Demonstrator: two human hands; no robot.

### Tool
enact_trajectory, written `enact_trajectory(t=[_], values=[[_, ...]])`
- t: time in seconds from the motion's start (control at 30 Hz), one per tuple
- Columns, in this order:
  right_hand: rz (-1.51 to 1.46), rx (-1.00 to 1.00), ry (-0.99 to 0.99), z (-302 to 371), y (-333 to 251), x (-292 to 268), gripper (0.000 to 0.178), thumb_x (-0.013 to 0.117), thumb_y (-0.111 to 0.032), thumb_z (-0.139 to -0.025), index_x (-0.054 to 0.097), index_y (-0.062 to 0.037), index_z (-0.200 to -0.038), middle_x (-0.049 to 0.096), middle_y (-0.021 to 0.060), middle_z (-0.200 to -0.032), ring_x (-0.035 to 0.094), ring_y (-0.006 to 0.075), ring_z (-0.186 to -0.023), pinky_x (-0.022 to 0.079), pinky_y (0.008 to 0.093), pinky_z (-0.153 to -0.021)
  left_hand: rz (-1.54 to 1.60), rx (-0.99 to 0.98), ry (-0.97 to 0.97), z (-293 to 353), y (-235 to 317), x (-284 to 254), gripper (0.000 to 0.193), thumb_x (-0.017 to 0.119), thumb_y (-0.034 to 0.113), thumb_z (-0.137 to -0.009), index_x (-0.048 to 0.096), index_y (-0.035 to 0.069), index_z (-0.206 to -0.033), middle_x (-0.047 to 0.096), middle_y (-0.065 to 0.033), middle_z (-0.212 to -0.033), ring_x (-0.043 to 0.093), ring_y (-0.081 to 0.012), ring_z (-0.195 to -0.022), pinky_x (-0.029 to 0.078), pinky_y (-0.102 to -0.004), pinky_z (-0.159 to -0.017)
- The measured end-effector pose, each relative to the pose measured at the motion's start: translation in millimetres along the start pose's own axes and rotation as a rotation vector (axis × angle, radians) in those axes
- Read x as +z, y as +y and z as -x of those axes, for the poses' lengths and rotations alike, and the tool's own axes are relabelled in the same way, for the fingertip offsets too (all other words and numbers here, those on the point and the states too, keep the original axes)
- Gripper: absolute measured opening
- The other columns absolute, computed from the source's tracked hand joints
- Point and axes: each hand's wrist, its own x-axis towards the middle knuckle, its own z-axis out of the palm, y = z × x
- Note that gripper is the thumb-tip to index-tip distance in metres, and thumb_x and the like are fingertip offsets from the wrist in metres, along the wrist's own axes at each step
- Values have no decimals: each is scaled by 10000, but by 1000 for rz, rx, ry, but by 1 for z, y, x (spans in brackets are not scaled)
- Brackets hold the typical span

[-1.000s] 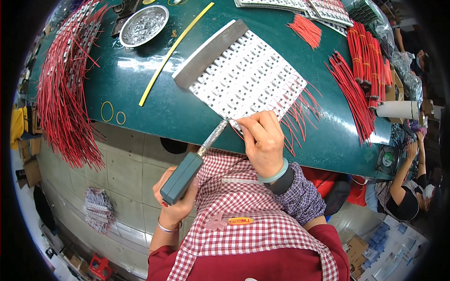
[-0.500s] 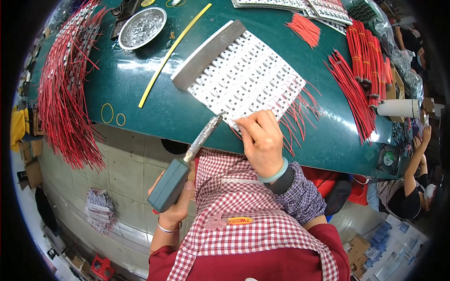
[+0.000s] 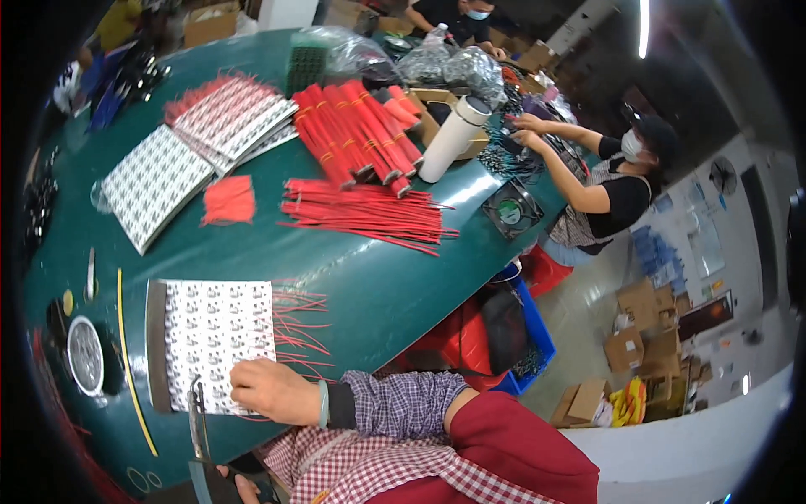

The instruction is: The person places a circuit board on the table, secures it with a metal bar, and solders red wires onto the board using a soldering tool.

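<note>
My left hand point(image 3: 245, 487), mostly cut off at the lower edge, is wrapped round the dark handle of a soldering iron point(image 3: 200, 433). The iron's tip is at the lower part of a white panel of small circuit boards point(image 3: 220, 323). My right hand point(image 3: 275, 391) rests on the panel's lower right corner, its fingers pressed together; what they pinch is hidden. Red wires point(image 3: 304, 323) stick out from the panel's right side, and one red strand shows under my right hand. A dark flat bar point(image 3: 157, 344) lies along the panel's left edge.
Left of the panel are a yellow strip point(image 3: 133, 370) and a metal bowl point(image 3: 85, 357). Beyond lie stacked panels point(image 3: 159, 185), red wire bundles point(image 3: 365, 210) and a white flask point(image 3: 455, 139). A co-worker point(image 3: 617, 172) works at the right; another person point(image 3: 466, 21) sits at the far side.
The view has swung to the right and up, bringing the co-workers into sight. Both hands remain at the panel, the left still holding the soldering iron.
</note>
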Motion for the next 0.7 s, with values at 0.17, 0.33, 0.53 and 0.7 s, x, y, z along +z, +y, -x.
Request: enact_trajectory(t=[0.17,0.33,0.53,0.7], values=[[-28,29,-1,8,9,-16,115,619,-109,-792,553,-15,-805,527,114,-908,542,292,-907,459,408,-765,-207,134,27,-32,32,13,286,645,21,-911,605,-88,-1172,648,-104,-1008,600,-238,-865,504,-333,-807],[-95,67,-81,13,3,-28,155,640,-81,-811,593,-5,-937,515,119,-980,539,292,-943,473,403,-805,441,-236,366,-69,91,28,265,672,-29,-882,637,-84,-1139,646,-103,-935,528,-141,-638,443,-277,-570],[-118,56,-225,8,4,-61,284,663,-70,-812,613,-6,-1084,562,159,-1151,563,326,-1111,485,418,-915,486,-169,485,-104,129,7,310,672,-77,-847,626,-84,-1153,651,-94,-951,512,-127,-626,423,-272,-550],[191,-15,-110,-35,60,-137,294,677,-59,-809,637,-45,-1100,622,135,-1051,618,329,-977,527,412,-825,-11,18,759,-128,127,-44,349,759,-54,-807,628,-104,-1127,704,-156,-1020,671,-232,-799,569,-340,-703]])
